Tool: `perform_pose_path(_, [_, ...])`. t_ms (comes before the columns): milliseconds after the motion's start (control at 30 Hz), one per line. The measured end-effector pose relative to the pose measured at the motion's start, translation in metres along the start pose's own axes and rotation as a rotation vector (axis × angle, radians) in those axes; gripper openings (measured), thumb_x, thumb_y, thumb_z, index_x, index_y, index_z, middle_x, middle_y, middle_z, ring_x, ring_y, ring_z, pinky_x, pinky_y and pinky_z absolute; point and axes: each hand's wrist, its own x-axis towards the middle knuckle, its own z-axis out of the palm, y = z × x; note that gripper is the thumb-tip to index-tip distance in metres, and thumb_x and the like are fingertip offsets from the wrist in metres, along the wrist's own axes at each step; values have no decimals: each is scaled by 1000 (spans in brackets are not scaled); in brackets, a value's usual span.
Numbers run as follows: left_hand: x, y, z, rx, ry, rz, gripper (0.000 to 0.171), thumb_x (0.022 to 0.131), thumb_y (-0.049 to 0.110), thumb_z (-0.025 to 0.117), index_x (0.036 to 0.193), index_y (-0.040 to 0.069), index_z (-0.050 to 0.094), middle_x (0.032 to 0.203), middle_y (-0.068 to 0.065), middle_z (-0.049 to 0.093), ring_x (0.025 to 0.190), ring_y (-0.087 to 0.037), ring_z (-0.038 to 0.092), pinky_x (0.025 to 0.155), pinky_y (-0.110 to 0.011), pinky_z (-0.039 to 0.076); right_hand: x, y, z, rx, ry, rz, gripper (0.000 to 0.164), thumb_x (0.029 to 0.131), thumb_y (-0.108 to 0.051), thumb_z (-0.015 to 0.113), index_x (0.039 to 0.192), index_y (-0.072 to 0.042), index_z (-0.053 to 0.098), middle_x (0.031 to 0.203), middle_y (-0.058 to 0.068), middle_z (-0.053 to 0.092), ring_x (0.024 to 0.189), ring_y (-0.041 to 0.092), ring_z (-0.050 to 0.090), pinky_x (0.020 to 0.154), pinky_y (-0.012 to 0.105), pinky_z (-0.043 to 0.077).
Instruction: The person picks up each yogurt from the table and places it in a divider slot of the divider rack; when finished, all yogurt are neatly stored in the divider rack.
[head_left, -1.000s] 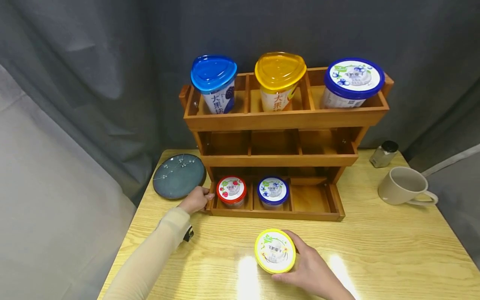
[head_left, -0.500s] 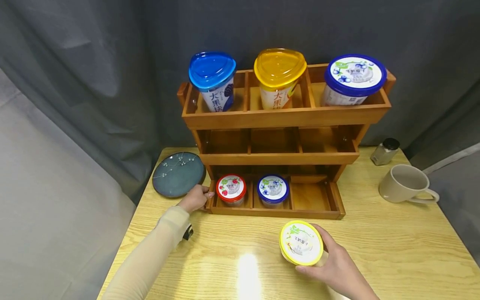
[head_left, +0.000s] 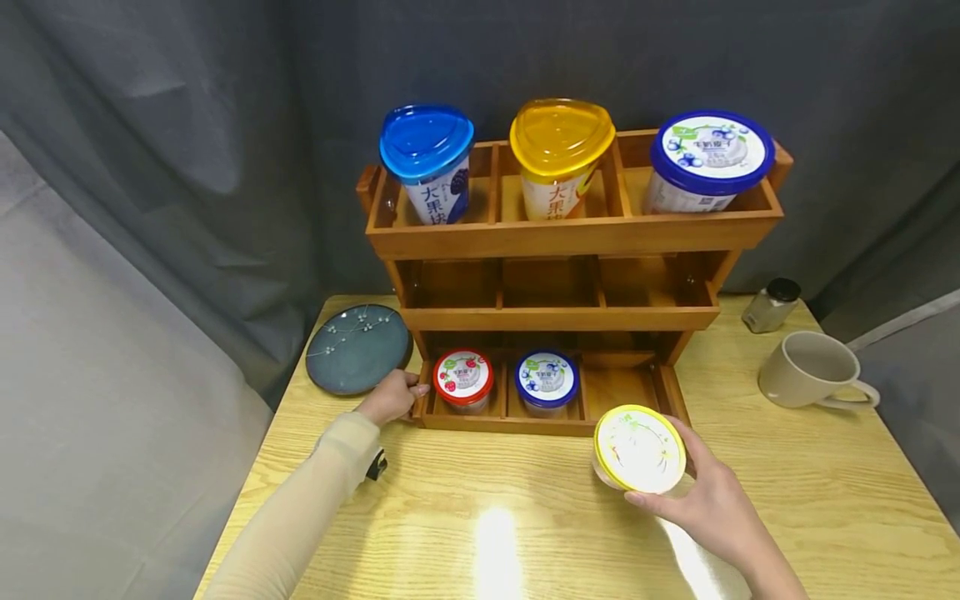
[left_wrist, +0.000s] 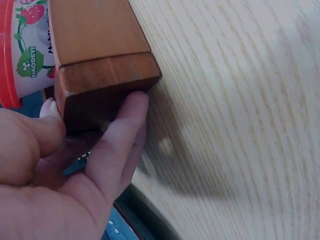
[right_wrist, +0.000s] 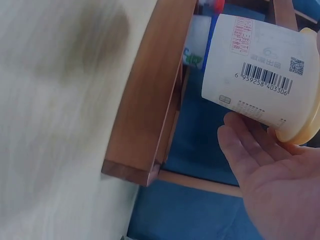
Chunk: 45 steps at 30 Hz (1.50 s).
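Note:
A tiered wooden rack [head_left: 555,319] stands on the table, and my left hand [head_left: 388,398] grips the left end of its bottom tier. In the left wrist view the thumb lies on the inner side of the wooden end, with fingers [left_wrist: 112,150] on the outer side. My right hand [head_left: 708,504] holds a yellow-lidded dessert cup [head_left: 640,450], slightly tilted, in front of the bottom tier's right compartment. The right wrist view shows the cup's barcode side [right_wrist: 260,70]. A red-lidded cup [head_left: 462,377] sits in the bottom left compartment, a blue-lidded cup [head_left: 547,379] in the middle one.
The top tier carries a tall blue-lidded cup [head_left: 426,154], an orange-lidded cup [head_left: 561,150] and a wide blue-lidded cup [head_left: 711,154]. A dark plate [head_left: 356,350] lies left of the rack. A beige mug [head_left: 806,371] and a black-capped jar [head_left: 771,306] stand at right.
My right hand has carried the yellow-lidded cup rightward and up toward the rack's bottom right compartment. My left hand has stayed on the rack's left end.

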Motion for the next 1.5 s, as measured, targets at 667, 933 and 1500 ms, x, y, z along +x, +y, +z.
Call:
perform_pose_path(667, [-5, 6, 0, 21, 7, -2, 22, 101, 15, 59, 87, 0, 65, 62, -1, 43, 51, -11, 43, 51, -25, 44, 58, 19, -32, -33, -3, -88, 114, 73, -41, 89, 155, -1, 20, 143, 30, 41, 124, 54, 46, 91, 64, 42])
perform_pose_path(933, [-4, 5, -1, 25, 5, -11, 21, 101, 15, 59, 89, -1, 66, 61, -1, 45, 50, -10, 44, 51, -24, 45, 85, 32, -35, -51, -35, -78, 116, 74, -47, 86, 154, 2, 19, 141, 28, 42, 127, 45, 45, 95, 52, 46])
perform_pose_path(1500, [-2, 3, 0, -6, 2, -14, 18, 101, 14, 58, 94, 0, 68, 66, -3, 48, 50, -10, 44, 54, -28, 49, 117, 60, -20, -90, -77, -127, 111, 70, -47, 89, 150, 3, 29, 134, 28, 50, 122, 43, 47, 97, 62, 36])
